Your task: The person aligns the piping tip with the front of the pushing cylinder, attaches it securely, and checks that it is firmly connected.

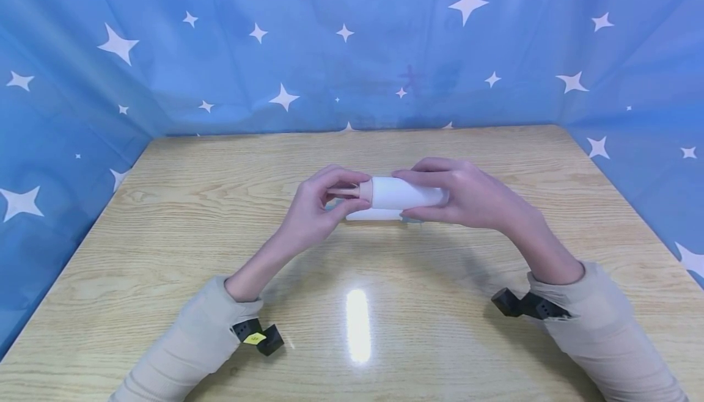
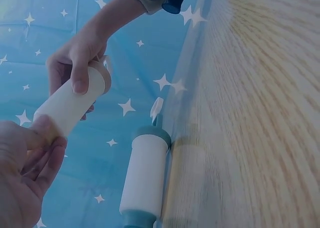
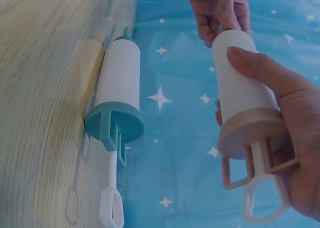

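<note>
A white-barrelled icing syringe with beige end fittings point(image 1: 406, 193) is held level between both hands above the table. My right hand point(image 1: 467, 194) grips its barrel, thumb and fingers on opposite sides. At the other end, my left hand point(image 1: 316, 209) pinches the beige nozzle cap. The right wrist view shows the beige flange point(image 3: 255, 130) with finger loops and a white plunger ring point(image 3: 266, 200). A second icing syringe point(image 3: 118, 73), white with teal ends, lies on the table; in the head view it is partly hidden behind the held one.
A wood-grain table point(image 1: 192, 255) spreads under the hands, with a bright light reflection near its front. Blue star-patterned cloth point(image 1: 330, 66) hangs along the back and sides. Both sleeves carry a black wrist-worn device point(image 1: 258, 336).
</note>
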